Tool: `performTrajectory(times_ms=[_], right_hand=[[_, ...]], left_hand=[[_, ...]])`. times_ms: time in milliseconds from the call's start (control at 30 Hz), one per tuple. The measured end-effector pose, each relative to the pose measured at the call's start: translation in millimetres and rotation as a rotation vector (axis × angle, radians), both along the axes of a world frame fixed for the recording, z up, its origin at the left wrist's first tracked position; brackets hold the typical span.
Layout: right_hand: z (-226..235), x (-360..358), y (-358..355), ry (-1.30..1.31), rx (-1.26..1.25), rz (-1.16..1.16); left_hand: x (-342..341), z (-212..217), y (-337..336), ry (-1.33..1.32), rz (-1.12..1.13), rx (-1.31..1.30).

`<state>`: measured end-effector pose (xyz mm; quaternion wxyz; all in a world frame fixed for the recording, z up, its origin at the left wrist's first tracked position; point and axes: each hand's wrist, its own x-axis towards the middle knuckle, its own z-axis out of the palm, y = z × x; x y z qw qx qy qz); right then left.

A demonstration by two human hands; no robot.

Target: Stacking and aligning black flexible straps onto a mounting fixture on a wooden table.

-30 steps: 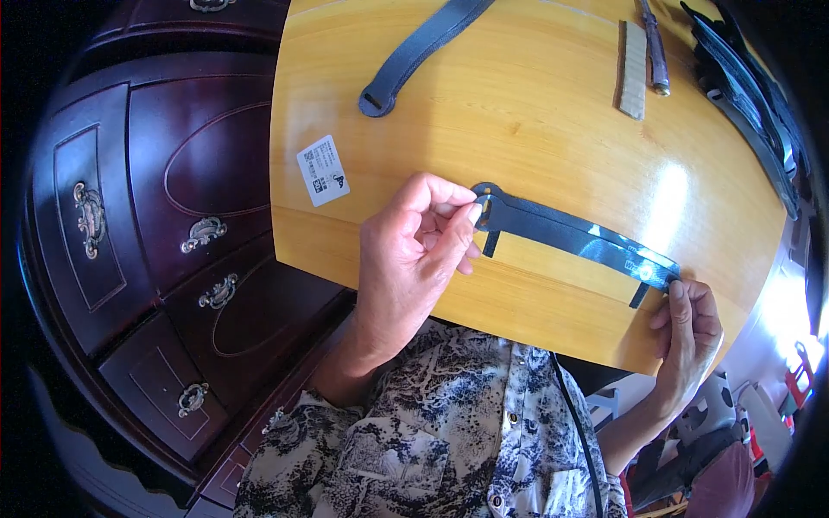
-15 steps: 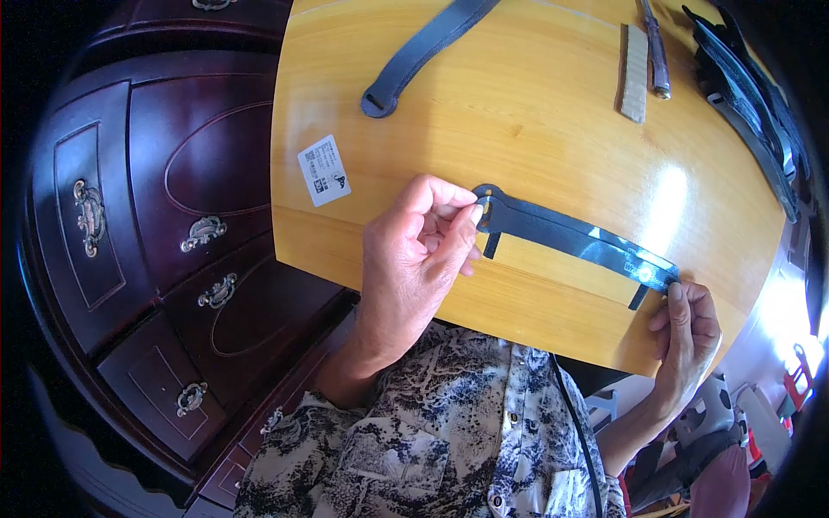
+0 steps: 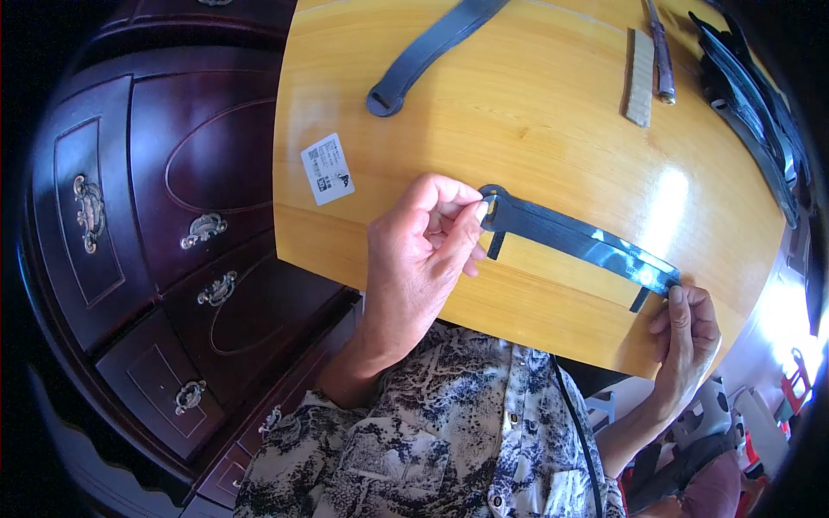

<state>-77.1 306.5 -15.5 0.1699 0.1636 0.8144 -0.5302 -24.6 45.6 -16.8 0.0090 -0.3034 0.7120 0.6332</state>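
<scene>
1. On my head feed, the black strap (image 3: 570,231) lies across the counter (image 3: 553,147) near the edge closest to the body, slanting from its rounded, slotted end at left down to its plain end at right.
2. My left hand (image 3: 413,255) has its thumb and index fingers (image 3: 453,187) drawn narrow, pinching the rounded end beside the slot. I judge a light pinch best, since a hard one could bend the thin edge around that opening.
3. My right hand (image 3: 691,324) holds the plain end, thumb on top and the other fingers curled in by its edge. I cannot make out exactly how far they reach under.
4. With both ends held, I want an even, gentle pull: enough to take out any bow, not so much that one end slips or the strap twists.
5. Two short dark strips, the left one (image 3: 496,245) and the right one (image 3: 639,300), show below the strap's near edge. I cannot tell whether they are joined to it, so I would treat them as easily disturbed.
6. Glare whitens the strap toward my right, so I'd judge flatness there by its edges.
7. A second strap (image 3: 436,52) lies well apart, beyond the left hand.
</scene>
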Motion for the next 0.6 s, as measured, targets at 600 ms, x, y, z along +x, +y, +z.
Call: performTrajectory(times_ms=[600], right_hand=[[-1.1, 0.7, 2.6, -0.014, -0.009, -0.006]], left_hand=[[-0.5, 0.1, 1.5, -0.015, 0.006, -0.021]])
